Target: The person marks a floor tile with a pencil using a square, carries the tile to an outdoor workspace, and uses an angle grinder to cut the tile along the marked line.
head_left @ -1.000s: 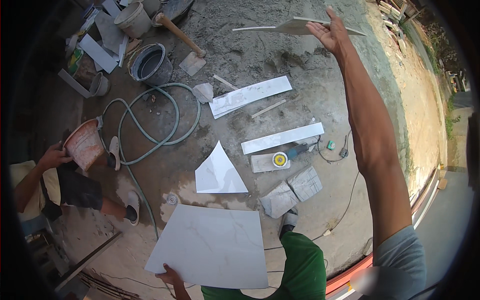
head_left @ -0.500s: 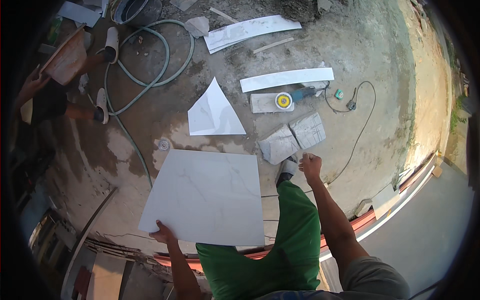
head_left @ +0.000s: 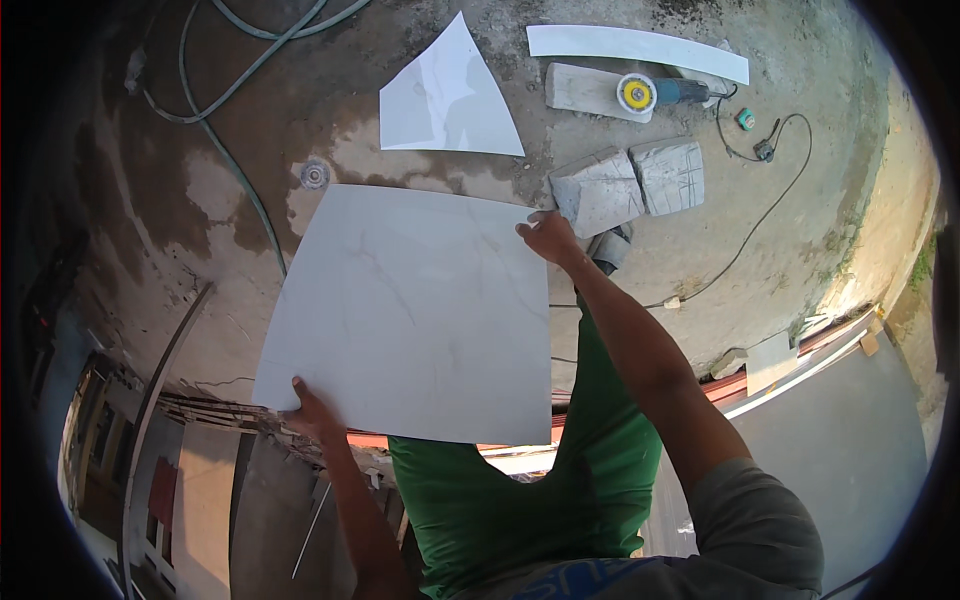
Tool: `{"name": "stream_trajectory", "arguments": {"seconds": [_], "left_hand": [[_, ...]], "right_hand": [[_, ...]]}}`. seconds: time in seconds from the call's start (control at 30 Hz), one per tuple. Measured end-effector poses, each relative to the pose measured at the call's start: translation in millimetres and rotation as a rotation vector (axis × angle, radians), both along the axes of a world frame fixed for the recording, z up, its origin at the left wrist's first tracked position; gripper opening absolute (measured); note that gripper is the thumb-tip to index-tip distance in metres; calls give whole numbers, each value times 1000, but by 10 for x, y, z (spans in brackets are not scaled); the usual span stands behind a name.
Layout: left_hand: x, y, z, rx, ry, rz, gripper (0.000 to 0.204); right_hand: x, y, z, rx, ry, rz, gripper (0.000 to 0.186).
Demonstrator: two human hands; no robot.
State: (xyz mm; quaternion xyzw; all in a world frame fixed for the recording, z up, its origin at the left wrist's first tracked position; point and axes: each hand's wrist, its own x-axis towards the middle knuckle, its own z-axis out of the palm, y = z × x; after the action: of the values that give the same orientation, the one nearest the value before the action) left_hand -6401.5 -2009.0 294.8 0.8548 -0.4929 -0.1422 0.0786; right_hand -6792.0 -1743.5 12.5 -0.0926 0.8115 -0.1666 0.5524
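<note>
Concrete floor (head_left: pixel 690 245) spreads beyond left hand (head_left: pixel 314 413) and right hand (head_left: pixel 554 240), gripping a tile (head_left: pixel 430 325) by opposite corners, seemingly steadying it; moving it calls for even support.

On the concrete floor (head_left: pixel 720 230), two pale blocks (head_left: pixel 600 195) lie near the right fingers (head_left: pixel 533 229), to their right; a white offcut (head_left: pixel 445 108) lies ahead-left of them, a hose (head_left: pixel 236 165) farther left.

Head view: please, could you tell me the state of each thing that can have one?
Large white tile, held at two corners
Left hand, closed on the near left corner
Right hand, closed on the far right corner
Irregular white tile, cut, lying flat
Narrow white strip, lying down
Angle grinder, set down; on or off unclear
Hose, crossing itself
</note>
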Motion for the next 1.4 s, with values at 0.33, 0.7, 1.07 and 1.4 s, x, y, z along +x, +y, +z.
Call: {"name": "stream_trajectory", "arguments": {"seconds": [0.33,0.7,1.07,1.4], "left_hand": [[-591,0,11,35,64,26,69],[-477,-29,34,4,41,29,67],[39,95,-96,-50,-72,-12,78],[356,170,-266,-91,-51,-40,73]], "right_hand": [[-572,-1253,-1882,159,525,-72,83],[-319,-1379,-1536,-82,-26,-559,77],[-722,-1968,588,-500,-435,-1062,27],[-2844,-1381,1799,-692,-142,-1121,26]]}}
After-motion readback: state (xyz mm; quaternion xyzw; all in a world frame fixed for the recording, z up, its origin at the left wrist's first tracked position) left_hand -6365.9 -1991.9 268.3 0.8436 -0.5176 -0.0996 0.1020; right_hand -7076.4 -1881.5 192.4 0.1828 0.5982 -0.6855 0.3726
